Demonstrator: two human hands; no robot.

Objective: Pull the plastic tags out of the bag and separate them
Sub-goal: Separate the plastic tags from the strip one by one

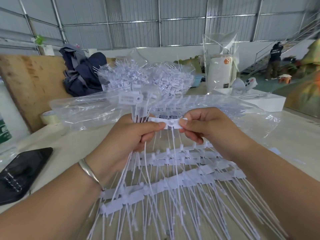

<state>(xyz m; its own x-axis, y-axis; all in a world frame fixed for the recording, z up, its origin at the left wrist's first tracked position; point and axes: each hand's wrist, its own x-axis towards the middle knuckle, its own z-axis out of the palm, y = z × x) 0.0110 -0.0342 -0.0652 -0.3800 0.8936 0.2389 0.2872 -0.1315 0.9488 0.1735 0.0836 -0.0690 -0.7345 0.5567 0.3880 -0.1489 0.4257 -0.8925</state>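
My left hand [136, 134] grips loose tags; both hands pinch the tag strip [168, 123]. I'd snap cleanly at the joint.

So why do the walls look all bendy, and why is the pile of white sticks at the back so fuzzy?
Head view: the wide lens curves straight wall beams near the edges; the tag heap in the bag looks smeared, maybe motion blur; the strip of tags pinched between left hand and right hand is sharper; the clear plastic bag glints with soft glare; light is even, shadows faint.
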